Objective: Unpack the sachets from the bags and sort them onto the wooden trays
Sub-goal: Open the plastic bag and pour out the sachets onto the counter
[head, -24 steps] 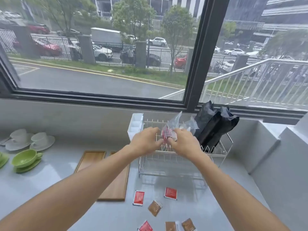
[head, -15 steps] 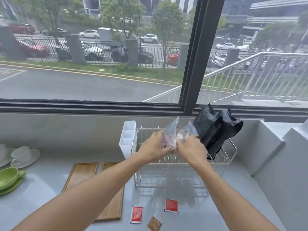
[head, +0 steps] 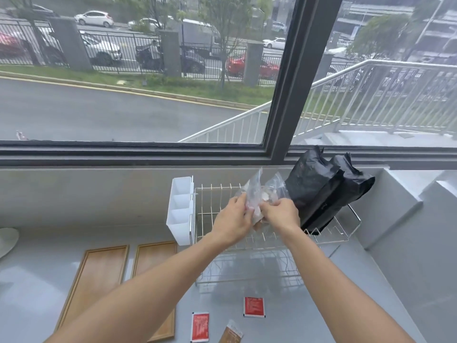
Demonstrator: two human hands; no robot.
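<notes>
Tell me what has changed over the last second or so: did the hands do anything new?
Little changed. The left hand and right hand still grip the clear plastic bag above the wire rack, working at its opening. The camera tilted up, so fewer sachets show. The black bags, wooden trays and red sachets stayed put.

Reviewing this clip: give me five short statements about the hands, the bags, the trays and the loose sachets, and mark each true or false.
1. Both hands grip the clear plastic bag above the wire rack. True: left hand and right hand hold it.
2. Sachets already lie on the wooden trays. False: what shows of both trays is bare.
3. Two red sachets lie on the counter. True.
4. The black bags lie flat on the counter. False: they stand leaning in the rack.
5. The white divided holder hangs on the rack's right end. False: on its left end.
</notes>
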